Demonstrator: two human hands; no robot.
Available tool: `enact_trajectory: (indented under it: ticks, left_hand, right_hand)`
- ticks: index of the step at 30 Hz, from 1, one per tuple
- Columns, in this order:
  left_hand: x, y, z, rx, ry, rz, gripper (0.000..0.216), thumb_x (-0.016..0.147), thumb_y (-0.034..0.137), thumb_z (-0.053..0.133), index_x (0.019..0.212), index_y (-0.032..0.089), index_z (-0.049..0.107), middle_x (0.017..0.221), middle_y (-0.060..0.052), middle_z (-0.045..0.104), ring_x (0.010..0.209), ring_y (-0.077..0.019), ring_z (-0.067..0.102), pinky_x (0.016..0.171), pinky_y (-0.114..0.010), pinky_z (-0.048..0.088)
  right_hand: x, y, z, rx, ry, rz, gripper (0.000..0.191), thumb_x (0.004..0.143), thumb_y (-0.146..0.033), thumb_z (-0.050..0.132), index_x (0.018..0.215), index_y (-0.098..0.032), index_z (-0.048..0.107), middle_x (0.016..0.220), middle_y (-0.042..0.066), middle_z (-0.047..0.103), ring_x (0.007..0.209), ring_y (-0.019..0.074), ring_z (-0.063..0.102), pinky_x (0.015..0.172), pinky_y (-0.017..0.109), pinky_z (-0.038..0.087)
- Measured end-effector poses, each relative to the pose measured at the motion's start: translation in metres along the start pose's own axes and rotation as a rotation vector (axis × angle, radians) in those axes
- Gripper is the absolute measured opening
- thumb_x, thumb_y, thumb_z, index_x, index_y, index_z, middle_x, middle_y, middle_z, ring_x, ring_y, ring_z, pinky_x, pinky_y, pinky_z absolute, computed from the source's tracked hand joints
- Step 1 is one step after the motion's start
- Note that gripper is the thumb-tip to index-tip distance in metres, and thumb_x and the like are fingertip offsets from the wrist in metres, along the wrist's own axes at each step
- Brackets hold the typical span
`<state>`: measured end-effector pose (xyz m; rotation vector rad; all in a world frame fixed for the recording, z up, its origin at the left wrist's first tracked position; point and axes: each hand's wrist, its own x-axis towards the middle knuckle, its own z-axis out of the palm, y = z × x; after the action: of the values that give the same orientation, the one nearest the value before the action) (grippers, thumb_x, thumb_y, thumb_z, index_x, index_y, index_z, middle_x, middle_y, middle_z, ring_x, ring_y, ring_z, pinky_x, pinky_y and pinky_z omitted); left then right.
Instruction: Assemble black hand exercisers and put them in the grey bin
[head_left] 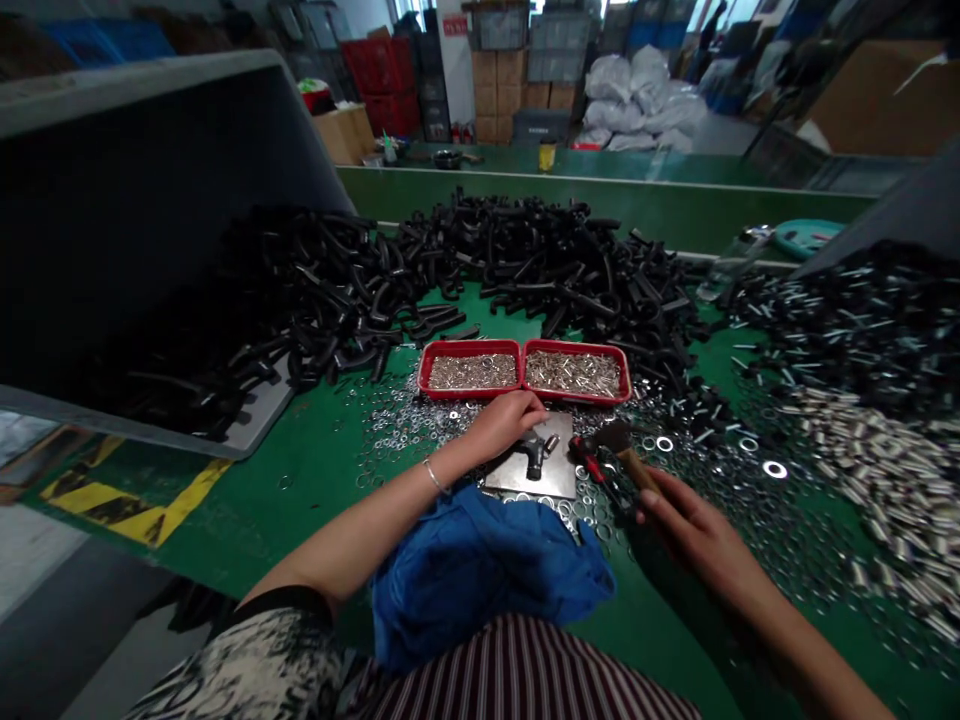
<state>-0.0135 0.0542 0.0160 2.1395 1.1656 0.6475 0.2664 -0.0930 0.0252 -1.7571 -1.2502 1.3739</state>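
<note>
My left hand (pixel 511 418) is over a flat metal plate (pixel 555 484), its fingers drawn together in a pinch. What sits between the fingertips is too small to make out. Just below them a black plastic part (pixel 534 462) lies on the plate, beside a small silver metal sleeve (pixel 551 443). My right hand (pixel 686 520) is closed round the wooden handle of a hammer (pixel 637 472), whose dark head is right of the plate. Between plate and hammer lies a red-and-black handled tool (pixel 589 460), partly hidden.
Two red trays (pixel 521 375) of small metal pieces stand behind the plate. Black curved parts (pixel 525 240) are heaped beyond and spill from a grey bin (pixel 259 425). Washers (pixel 775 469) scatter widely; silver sleeves (pixel 870 470) pile at right. A blue cloth (pixel 487 570) lies in front.
</note>
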Motion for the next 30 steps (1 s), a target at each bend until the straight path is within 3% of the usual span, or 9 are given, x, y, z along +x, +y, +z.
enact_trajectory:
  ticks: [4,11,15,19,21,23,26,28,30]
  left_hand:
    - [-0.021,-0.004,0.012,0.112,-0.013,-0.060,0.018,0.094,0.031,0.059,0.085,0.017,0.064,0.088,-0.006,0.069,0.087,-0.0227,0.063,0.086,-0.037,0.045]
    - [-0.019,-0.006,0.027,0.210,-0.010,-0.035,0.023,0.097,0.032,0.055,0.083,0.016,0.064,0.088,-0.007,0.067,0.090,-0.0241,0.061,0.089,-0.038,0.043]
    - [-0.017,-0.005,0.030,0.409,-0.048,0.094,0.023,0.098,0.033,0.053,0.090,0.013,0.064,0.093,-0.011,0.066,0.095,-0.0266,0.059,0.090,-0.041,0.040]
    - [-0.019,-0.002,0.025,0.541,-0.156,0.265,0.030,0.098,0.039,0.051,0.100,0.012,0.063,0.100,-0.014,0.064,0.102,-0.0288,0.056,0.093,-0.044,0.038]
    - [-0.025,-0.003,0.022,0.477,-0.114,0.217,0.053,0.089,0.056,0.061,0.117,0.012,0.059,0.112,-0.016,0.062,0.108,-0.0316,0.055,0.097,-0.046,0.038]
    - [-0.035,-0.005,0.019,0.386,-0.077,0.168,0.086,0.075,0.065,0.071,0.138,0.012,0.044,0.127,-0.019,0.056,0.117,-0.0350,0.051,0.101,-0.048,0.038]
    - [-0.047,-0.009,0.018,0.293,-0.122,0.137,0.098,0.074,0.055,0.078,0.149,0.015,0.029,0.133,-0.019,0.053,0.122,-0.0364,0.050,0.104,-0.051,0.039]
    - [-0.050,-0.011,0.020,0.264,-0.147,0.107,0.095,0.075,0.047,0.078,0.149,0.015,0.028,0.133,-0.019,0.053,0.123,-0.0374,0.049,0.105,-0.053,0.039]
    - [-0.050,-0.014,0.021,0.239,-0.153,0.086,0.096,0.073,0.044,0.080,0.149,0.014,0.029,0.134,-0.021,0.052,0.125,-0.0387,0.048,0.106,-0.055,0.039]
  right_hand:
    - [0.005,-0.007,0.018,-0.020,-0.007,-0.089,0.064,0.086,-0.059,0.060,0.140,-0.027,0.051,0.082,0.003,0.070,0.051,0.0147,0.050,0.042,0.025,0.036]
    - [0.009,-0.013,0.032,-0.003,-0.029,-0.139,0.060,0.090,-0.055,0.057,0.142,-0.027,0.049,0.086,0.003,0.069,0.049,0.0137,0.049,0.040,0.024,0.036]
    - [0.013,0.000,0.026,-0.067,-0.018,-0.153,0.060,0.093,-0.055,0.054,0.144,-0.026,0.047,0.089,0.005,0.072,0.050,0.0155,0.053,0.043,0.027,0.042]
    - [0.016,0.002,0.019,-0.329,0.020,-0.284,0.055,0.097,-0.049,0.049,0.147,-0.026,0.047,0.118,0.010,0.071,0.088,0.0259,0.070,0.078,0.040,0.056]
    - [0.013,-0.005,0.019,-0.432,0.030,-0.418,0.054,0.099,-0.043,0.048,0.151,-0.030,0.041,0.139,0.009,0.060,0.118,0.0286,0.063,0.100,0.045,0.050]
    - [0.011,-0.013,0.021,-0.479,0.050,-0.568,0.056,0.100,-0.037,0.047,0.155,-0.033,0.034,0.150,0.006,0.051,0.131,0.0276,0.054,0.108,0.045,0.044]
    - [0.012,-0.021,0.029,-0.580,0.066,-0.695,0.054,0.101,-0.030,0.045,0.154,-0.034,0.036,0.138,0.008,0.061,0.115,0.0256,0.065,0.096,0.041,0.053]
    - [0.019,-0.023,0.033,-0.680,0.031,-0.666,0.054,0.100,-0.028,0.044,0.152,-0.036,0.039,0.121,0.008,0.070,0.094,0.0240,0.072,0.081,0.038,0.058]
    - [0.029,-0.020,0.034,-0.696,-0.027,-0.612,0.054,0.099,-0.030,0.044,0.152,-0.038,0.039,0.118,0.007,0.071,0.090,0.0247,0.072,0.078,0.039,0.058]
